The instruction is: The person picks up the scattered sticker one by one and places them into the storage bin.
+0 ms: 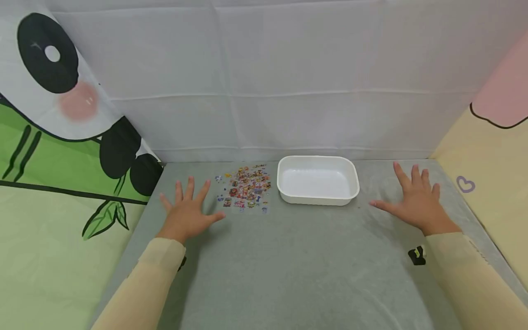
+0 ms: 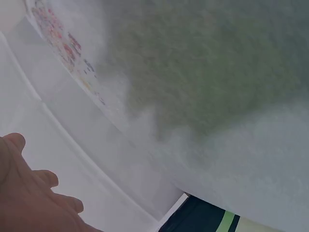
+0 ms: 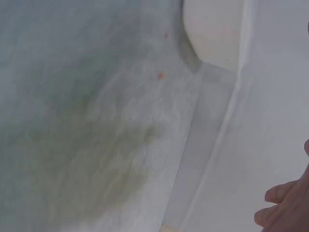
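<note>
My left hand (image 1: 188, 217) is spread above the left part of the grey tabletop, fingers straight and nothing in it. Just right of its fingertips lies a clear sheet of small colourful stickers (image 1: 247, 188), which also shows at the upper left of the left wrist view. A white rectangular plastic tray (image 1: 317, 200) stands right of the stickers, its inside bare. Over the table's right side, my right hand (image 1: 418, 205) is likewise spread and holds nothing, its thumb pointing toward the tray. Part of the tray (image 3: 215, 31) shows at the top of the right wrist view.
A white cloth wall (image 1: 288, 82) rises along the table's back edge. Printed cloth with a cartoon figure hangs at the left (image 1: 62, 137), and yellow and pink cloth at the right (image 1: 495, 169). The grey tabletop (image 1: 297, 270) extends toward me between both forearms.
</note>
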A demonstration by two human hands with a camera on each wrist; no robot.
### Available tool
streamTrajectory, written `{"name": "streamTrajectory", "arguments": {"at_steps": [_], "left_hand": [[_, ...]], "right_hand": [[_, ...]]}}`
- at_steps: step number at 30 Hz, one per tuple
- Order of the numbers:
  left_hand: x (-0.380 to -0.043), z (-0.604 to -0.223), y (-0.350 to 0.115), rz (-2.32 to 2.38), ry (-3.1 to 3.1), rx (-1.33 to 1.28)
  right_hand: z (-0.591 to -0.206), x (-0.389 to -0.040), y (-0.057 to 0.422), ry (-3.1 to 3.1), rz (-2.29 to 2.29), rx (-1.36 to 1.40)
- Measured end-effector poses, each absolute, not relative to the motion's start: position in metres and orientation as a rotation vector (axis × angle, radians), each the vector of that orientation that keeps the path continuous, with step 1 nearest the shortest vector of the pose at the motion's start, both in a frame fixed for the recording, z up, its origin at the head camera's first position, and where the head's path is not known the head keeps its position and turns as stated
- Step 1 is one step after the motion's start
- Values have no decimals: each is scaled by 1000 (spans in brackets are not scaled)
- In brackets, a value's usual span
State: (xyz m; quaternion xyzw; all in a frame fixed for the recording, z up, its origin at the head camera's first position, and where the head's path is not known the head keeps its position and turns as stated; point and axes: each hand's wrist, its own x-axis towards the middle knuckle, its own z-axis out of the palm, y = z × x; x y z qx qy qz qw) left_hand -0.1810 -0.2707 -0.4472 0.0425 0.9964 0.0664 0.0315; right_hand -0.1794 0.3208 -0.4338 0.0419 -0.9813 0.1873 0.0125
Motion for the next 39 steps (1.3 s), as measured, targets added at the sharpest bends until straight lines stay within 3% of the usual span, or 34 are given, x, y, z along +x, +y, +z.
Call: {"name": "streamTrajectory", "arguments": {"at_steps": [12, 24, 39], "left_hand": [[-204, -453, -263, 599, 2902, -26], [-232, -460, -249, 1033, 2648, -169], [-257, -482, -231, 1000, 2723, -204]], "right_hand": [[-433, -195, 297, -3035, 1391, -103], [-445, -212, 268, -3027, 1570, -135], [-457, -225, 252, -3052, 1550, -172]]}}
